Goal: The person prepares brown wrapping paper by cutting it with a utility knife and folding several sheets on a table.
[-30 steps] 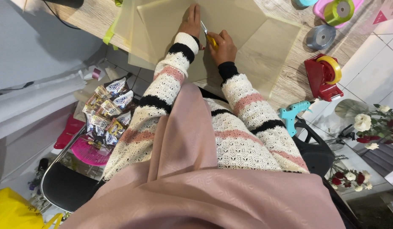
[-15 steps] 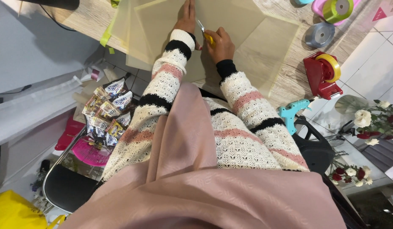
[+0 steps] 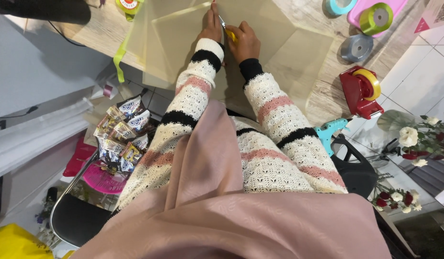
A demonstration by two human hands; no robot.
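Observation:
Sheets of pale yellow-green translucent paper (image 3: 178, 33) lie on the wooden table (image 3: 327, 98). My left hand (image 3: 212, 26) presses flat on the paper near the top edge of the view. Beside it, my right hand (image 3: 245, 41) grips yellow-handled scissors (image 3: 227, 29), their blades pointing away from me into the sheet. Both arms wear a cream knit sleeve with black and pink bands. A pink cloth hangs down my front and hides my lap.
A red tape dispenser (image 3: 360, 91) with a yellow roll, a grey tape roll (image 3: 357, 47), a green roll (image 3: 376, 18) on a pink tray and a teal glue gun (image 3: 329, 129) lie right. A chair holding snack packets (image 3: 121, 136) stands left; flowers (image 3: 423, 136) right.
Both hands have slid further away across the paper, the scissors advancing along the sheet. The view has shifted slightly.

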